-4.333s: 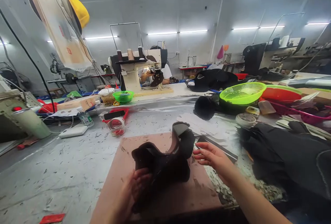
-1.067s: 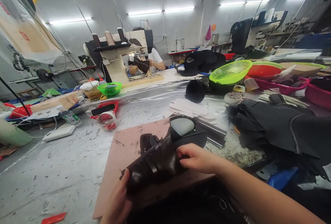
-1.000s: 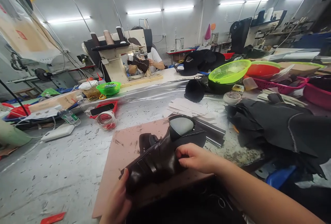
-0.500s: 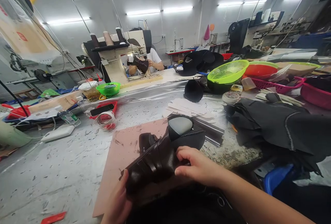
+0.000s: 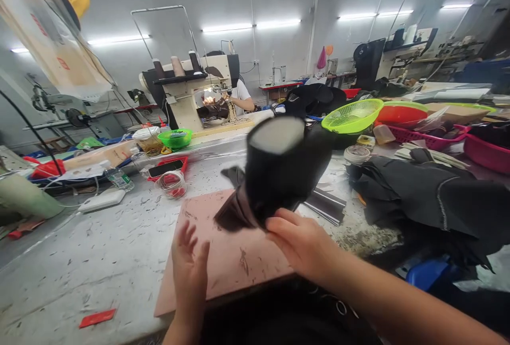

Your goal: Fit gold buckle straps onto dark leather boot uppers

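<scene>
Dark shoe upper (image 5: 285,183): since the earlier frame it has swung up and turned, and your left hand (image 5: 191,260) has come off its toe end.
Right hand (image 5: 300,239): fingers and thumb are closed in a pinch on the upper's lower edge; blur hides how firm the hold is.
Left hand: fingers spread, thumb apart, holding nothing, beside the upper at the board's left edge.
Upper's place: tilted over the pink board (image 5: 243,276), its mouth upward with a pale grey lining (image 5: 277,135) showing; you cannot tell whether it touches the board.
Slip risk: the upper could twist or drop, because one pinched spot seems to carry its weight.
Crease risk: the smaller flap (image 5: 233,175) on its left could fold if your left hand grabs mid-turn.
Dark strips (image 5: 329,207): just right of the board; a low swing of the upper could drag them.
Black fabric pile (image 5: 402,191): farther right; your forearm could snag its edge on an outward sweep.
</scene>
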The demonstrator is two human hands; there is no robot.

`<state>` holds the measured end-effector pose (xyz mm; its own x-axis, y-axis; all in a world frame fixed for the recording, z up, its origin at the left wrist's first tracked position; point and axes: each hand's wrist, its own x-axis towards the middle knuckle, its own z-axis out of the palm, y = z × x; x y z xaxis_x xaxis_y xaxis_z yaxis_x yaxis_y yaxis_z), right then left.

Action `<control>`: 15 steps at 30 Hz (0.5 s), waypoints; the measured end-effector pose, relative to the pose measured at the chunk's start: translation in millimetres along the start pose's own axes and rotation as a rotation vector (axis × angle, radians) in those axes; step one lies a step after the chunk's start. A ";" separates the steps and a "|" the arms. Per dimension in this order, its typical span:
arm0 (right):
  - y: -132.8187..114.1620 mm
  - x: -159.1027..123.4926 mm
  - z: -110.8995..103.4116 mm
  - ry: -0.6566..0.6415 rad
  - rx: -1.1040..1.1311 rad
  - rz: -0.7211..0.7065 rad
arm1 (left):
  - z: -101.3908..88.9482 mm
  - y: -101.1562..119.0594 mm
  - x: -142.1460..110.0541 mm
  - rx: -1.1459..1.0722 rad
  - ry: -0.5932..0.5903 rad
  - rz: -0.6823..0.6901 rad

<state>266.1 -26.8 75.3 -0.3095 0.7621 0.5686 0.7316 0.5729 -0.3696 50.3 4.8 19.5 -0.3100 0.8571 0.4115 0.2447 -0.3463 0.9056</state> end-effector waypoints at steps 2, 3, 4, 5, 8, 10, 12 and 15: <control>10.5 13.0 5.0 -0.083 -0.300 -0.146 | 4.9 8.7 8.3 0.265 0.010 0.515; 17.5 17.3 11.2 -0.134 -0.416 -0.221 | 9.1 12.2 11.8 0.406 -0.054 0.708; 25.2 19.6 19.2 -0.193 -0.489 -0.300 | 14.5 14.3 14.9 0.537 -0.160 0.829; 33.2 19.8 28.3 -0.240 -0.528 -0.369 | 20.6 14.7 17.3 0.663 -0.314 0.849; 54.4 10.0 53.1 -0.345 -0.529 -0.489 | 38.0 5.3 20.0 0.897 -0.702 0.620; 63.4 1.0 62.1 -0.393 -0.507 -0.504 | 45.7 -5.3 18.2 0.901 -0.831 0.535; 68.1 -4.9 64.2 -0.431 -0.495 -0.499 | 51.2 -13.4 15.6 0.851 -0.878 0.522; 72.3 -6.7 58.8 -0.482 -0.477 -0.465 | 59.0 -15.5 15.5 0.770 -0.866 0.458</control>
<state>285.3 27.2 1.5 -0.7921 0.5865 0.1690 0.6102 0.7551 0.2396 95.9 45.9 5.8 0.5816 0.7871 0.2056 0.7352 -0.6167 0.2813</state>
